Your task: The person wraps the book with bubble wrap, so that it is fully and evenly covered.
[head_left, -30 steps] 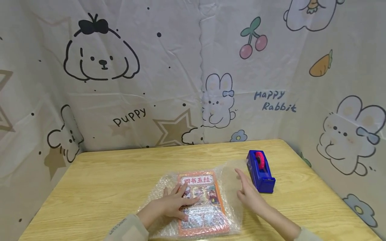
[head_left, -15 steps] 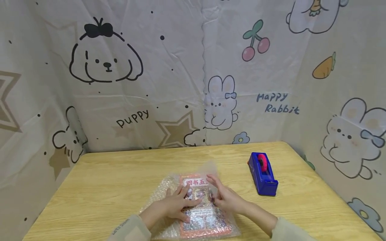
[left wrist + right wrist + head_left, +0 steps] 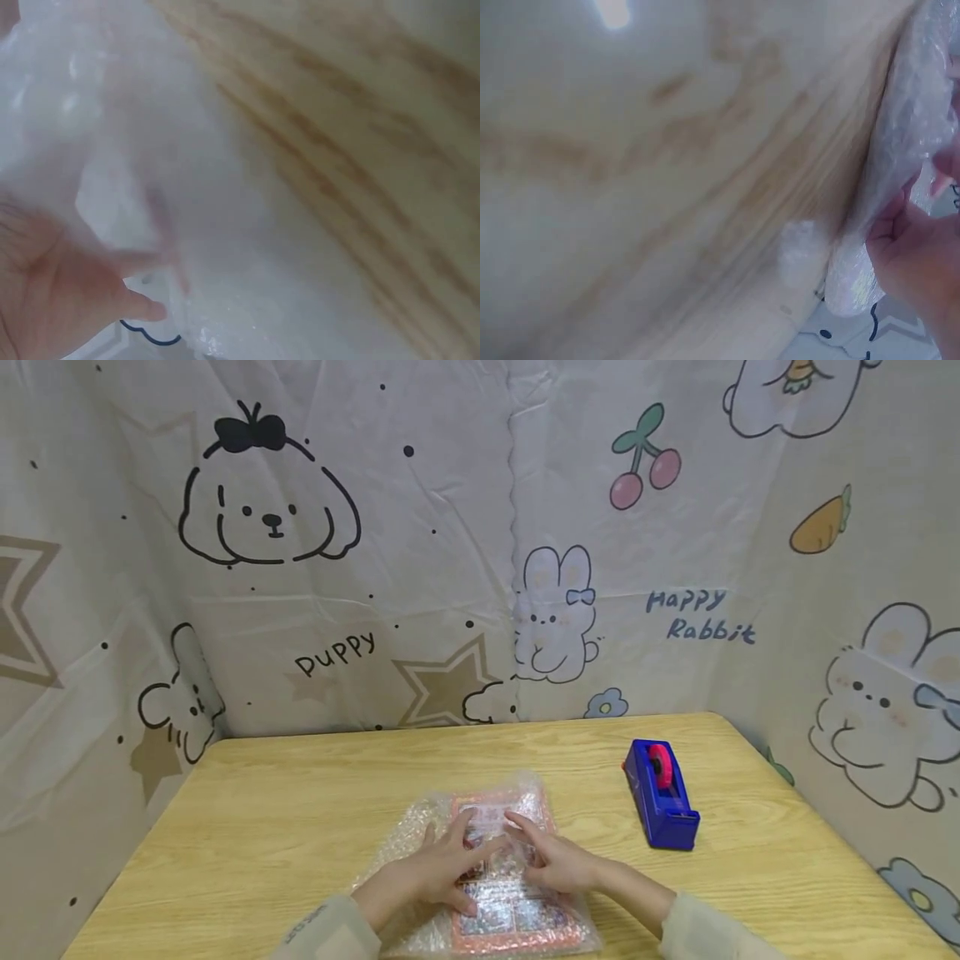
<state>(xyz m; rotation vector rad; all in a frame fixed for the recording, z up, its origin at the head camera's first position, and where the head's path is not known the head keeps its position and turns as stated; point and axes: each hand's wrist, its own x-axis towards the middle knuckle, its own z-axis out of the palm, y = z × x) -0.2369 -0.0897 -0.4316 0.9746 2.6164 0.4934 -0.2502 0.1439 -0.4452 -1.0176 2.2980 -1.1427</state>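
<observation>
An orange-edged book with Chinese characters and small pictures on its cover lies flat on the table, under clear bubble wrap. My left hand, fingers spread, rests on the wrapped cover. From the other side my right hand lies on the folded-over wrap, its index finger reaching toward the left hand. In the left wrist view, the left hand is seen beside blurred wrap. The right wrist view has the right hand against the wrap's edge.
A blue tape dispenser with a pink roll stands to the right of the book on the wood-grain table. A cartoon-printed cloth hangs behind the table and along both sides.
My right hand has moved left, folding the wrap's right flap over the book, and now lies on it. The left hand has stayed on the cover.
</observation>
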